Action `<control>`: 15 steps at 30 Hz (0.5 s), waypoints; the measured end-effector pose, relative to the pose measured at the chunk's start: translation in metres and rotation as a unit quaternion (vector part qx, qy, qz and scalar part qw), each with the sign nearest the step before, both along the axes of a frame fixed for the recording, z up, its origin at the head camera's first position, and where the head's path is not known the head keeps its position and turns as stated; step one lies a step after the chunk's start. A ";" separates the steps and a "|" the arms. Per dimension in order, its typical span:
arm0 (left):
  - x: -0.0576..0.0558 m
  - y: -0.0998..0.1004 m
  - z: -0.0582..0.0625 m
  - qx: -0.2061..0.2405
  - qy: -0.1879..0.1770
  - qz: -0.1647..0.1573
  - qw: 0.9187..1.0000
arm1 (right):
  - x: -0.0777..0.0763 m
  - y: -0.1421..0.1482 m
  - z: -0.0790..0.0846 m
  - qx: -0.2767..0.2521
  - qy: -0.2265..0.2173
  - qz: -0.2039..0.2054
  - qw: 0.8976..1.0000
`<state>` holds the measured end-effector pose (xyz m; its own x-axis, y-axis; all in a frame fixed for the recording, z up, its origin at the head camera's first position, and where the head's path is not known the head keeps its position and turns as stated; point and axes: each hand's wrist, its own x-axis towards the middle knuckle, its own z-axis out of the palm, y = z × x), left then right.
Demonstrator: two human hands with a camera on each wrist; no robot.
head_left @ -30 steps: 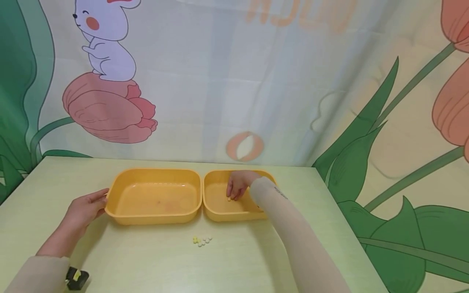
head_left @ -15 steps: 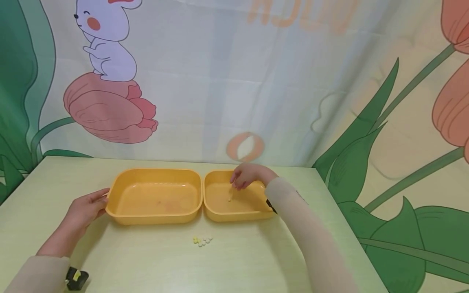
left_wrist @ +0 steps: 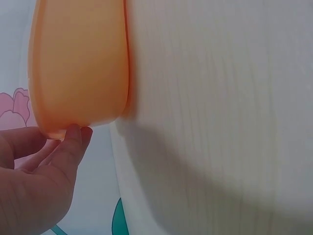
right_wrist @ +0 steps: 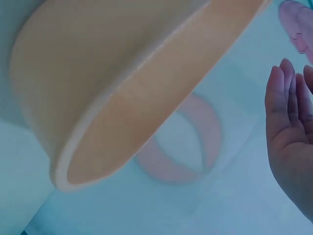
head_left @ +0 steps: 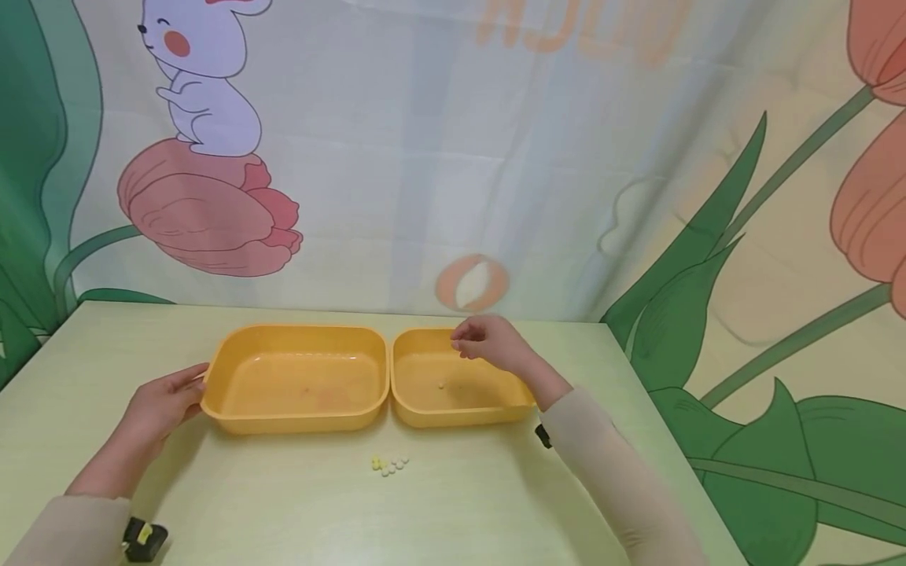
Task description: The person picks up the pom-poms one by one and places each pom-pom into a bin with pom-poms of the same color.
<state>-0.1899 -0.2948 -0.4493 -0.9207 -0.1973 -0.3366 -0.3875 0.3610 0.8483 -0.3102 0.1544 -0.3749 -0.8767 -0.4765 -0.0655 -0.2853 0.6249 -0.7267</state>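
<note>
In the head view, my left hand pinches the left end of the larger yellow plastic bin. The left wrist view has the thumb and fingers at the rim of that bin. My right hand is raised over the back of the smaller yellow bin, its fingers loosely bent and nothing visible in them. Seen from the right wrist, that hand is apart from the smaller bin's wall. One tiny pale bead-like piece lies on the smaller bin's floor.
Several tiny yellow and white round pieces lie together on the light table in front of the bins. The two bins stand side by side. A printed curtain hangs behind the table.
My right hand has lifted from the smaller bin's floor and moved back and up, its fingers loosening. The tiny piece stays behind there. My left hand keeps its place on the larger bin.
</note>
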 end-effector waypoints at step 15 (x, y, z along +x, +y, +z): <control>0.000 -0.002 -0.002 0.003 0.000 -0.002 1.000 | 0.070 0.001 -0.021 -0.058 -0.018 0.080 0.995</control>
